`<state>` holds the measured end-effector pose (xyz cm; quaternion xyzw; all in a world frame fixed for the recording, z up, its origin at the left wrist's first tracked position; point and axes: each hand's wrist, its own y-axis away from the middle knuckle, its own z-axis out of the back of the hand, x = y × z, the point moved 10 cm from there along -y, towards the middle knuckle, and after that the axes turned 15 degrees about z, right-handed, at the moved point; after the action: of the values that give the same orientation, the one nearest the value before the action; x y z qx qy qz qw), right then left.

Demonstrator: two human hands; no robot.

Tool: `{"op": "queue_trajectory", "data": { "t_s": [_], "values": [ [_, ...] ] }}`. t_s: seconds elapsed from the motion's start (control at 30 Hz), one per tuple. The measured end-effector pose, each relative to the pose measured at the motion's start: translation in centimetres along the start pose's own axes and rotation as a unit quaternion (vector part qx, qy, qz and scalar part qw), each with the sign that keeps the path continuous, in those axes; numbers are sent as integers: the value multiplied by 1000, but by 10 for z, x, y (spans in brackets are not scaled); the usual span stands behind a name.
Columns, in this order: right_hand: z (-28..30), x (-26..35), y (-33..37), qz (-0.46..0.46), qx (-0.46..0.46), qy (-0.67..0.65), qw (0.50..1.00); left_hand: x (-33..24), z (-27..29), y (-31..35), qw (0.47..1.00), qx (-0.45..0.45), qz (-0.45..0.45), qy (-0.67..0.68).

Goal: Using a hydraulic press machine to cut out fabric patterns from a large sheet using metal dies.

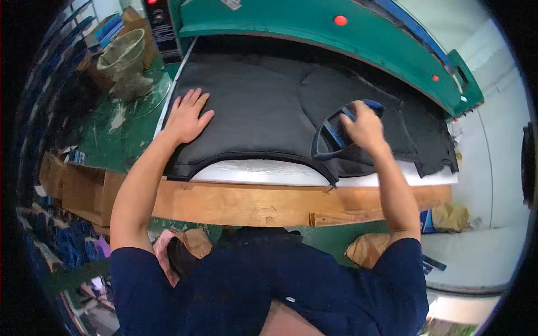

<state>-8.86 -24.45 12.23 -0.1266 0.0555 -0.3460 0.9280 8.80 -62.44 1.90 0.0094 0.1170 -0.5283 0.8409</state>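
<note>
A large black sheet of leather-like material [246, 106] is spread over a white board [260, 169], whose pale surface shows inside the sheet's curved near edge. My left hand [189, 119] lies flat on the sheet near its left edge, fingers spread, holding nothing. On the right, my right hand [365, 127] is closed round the upper part of a blue-and-black, roughly triangular cutting die [332, 137]. An open frame with a bar across it forms the die. It rests on or just above the sheet; which of these I cannot tell. My fingers hide part of it.
A green press beam [280, 19] with red buttons spans the far side. Along the near edge runs a wooden plank [235, 203]. Left are a cardboard box [84, 187] and a dusty bucket-like container [123, 56]. A brown bag [367, 250] sits below the plank.
</note>
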Motion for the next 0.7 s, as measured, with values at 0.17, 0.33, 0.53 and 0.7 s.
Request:
{"op": "queue_trajectory", "data": {
  "t_s": [0.17, 0.33, 0.53, 0.7],
  "values": [
    [-39, -62, 5, 15, 186, -85, 979, 0, 8, 3, 999, -10, 7, -32],
    [-39, -59, -5, -16, 184, -228, 956, -4, 37, 9, 995, -99, -14, 12],
    [-6, 21, -28, -28, 150, -324, 934, 36, 32, 25, 937, -17, 116, 328],
    [-34, 118, -38, -72, 152, -507, 845, 53, 8, 31, 798, 32, 167, 579]
  ]
}}
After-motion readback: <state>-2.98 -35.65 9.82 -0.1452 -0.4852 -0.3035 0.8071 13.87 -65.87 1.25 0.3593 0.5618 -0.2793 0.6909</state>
